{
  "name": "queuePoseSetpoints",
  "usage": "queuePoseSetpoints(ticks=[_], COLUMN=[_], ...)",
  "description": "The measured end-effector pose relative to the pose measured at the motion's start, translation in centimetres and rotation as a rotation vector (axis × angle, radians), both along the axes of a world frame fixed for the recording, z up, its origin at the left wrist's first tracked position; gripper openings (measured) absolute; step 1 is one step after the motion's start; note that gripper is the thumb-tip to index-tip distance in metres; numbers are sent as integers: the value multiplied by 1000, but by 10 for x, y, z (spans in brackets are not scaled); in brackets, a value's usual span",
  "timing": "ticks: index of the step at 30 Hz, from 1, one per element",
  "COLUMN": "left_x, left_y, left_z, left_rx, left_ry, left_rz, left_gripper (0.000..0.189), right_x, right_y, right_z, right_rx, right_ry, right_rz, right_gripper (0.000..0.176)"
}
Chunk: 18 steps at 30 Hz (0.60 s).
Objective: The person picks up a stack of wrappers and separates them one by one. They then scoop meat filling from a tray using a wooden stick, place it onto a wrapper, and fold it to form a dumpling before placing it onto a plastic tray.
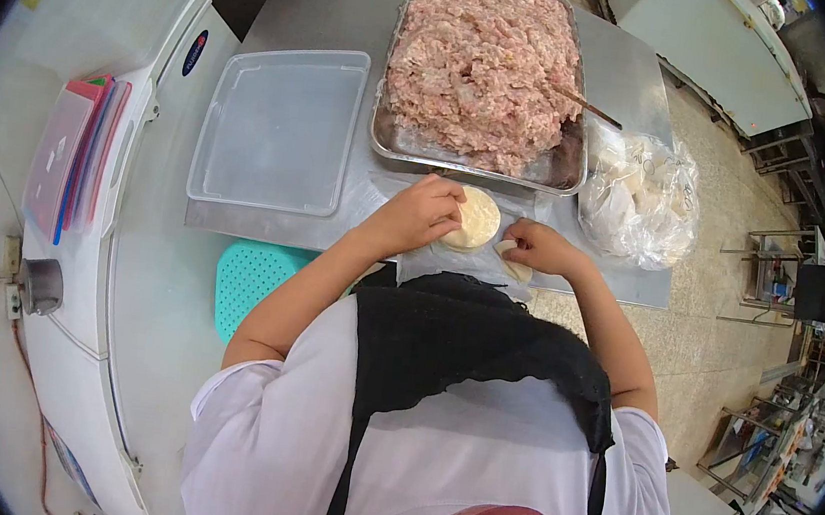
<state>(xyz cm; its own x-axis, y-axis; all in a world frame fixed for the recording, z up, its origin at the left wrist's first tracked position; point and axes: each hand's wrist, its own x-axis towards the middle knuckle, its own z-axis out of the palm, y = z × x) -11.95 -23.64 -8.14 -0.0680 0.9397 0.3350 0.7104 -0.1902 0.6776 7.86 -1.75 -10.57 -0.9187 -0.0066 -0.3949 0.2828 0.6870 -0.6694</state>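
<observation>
My left hand has its fingers curled on the left edge of a stack of round, pale dumpling wrappers. Just to the right, my right hand pinches a separate dumpling wrapper, which hangs tilted below the fingertips. A plastic sheet lies under the stack at the table's front edge. Directly beyond my hands is a deep metal tray heaped with raw minced meat. A thin stick pokes out of the meat on the right.
A translucent plastic lid or shallow tray lies left of the meat on the steel table. Right of it sits a clear bag of pale round pieces. A turquoise perforated stool stands under the left edge, beside a white freezer.
</observation>
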Motion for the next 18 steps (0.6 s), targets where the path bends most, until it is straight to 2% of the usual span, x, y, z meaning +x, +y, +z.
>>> queuePoseSetpoints(ticks=[2, 4, 5, 7, 8, 10, 11, 13, 16, 18], left_x=[3, 3, 6, 16, 15, 13, 20, 39, 46, 42], left_y=[5, 10, 12, 18, 21, 30, 30, 27, 32, 34], left_z=[0, -5, 1, 18, 12, -5, -2, 12, 15, 7], left_rx=[-15, -115, -115, -121, -121, -18, -18, -3, -73, -53], left_ry=[-52, -288, -287, -491, -489, 28, 27, 253, 403, 357], left_rz=[36, 182, 184, 398, 398, 177, 176, 220, 244, 256], left_gripper=[15, 14, 14, 15, 15, 26, 26, 36, 43, 41], right_x=[-2, -3, -3, -5, -5, -6, -7, -7, -6, -5], right_y=[1, 1, 3, 3, 2, 2, 2, 3, 4, 5], right_z=[-2, -6, -10, -11, -10, -6, -3, -2, -7, -8], right_rx=[5, 8, 7, 4, 10, 18, 5, -9, -33, -57], right_ry=[1, 5, 17, 32, 13, -7, -26, -43, -29, -26], right_rz=[5, 13, 15, 18, 11, 2, -5, -10, -13, -20], right_gripper=[31, 31, 32, 32, 32, 32, 32, 32, 32, 32])
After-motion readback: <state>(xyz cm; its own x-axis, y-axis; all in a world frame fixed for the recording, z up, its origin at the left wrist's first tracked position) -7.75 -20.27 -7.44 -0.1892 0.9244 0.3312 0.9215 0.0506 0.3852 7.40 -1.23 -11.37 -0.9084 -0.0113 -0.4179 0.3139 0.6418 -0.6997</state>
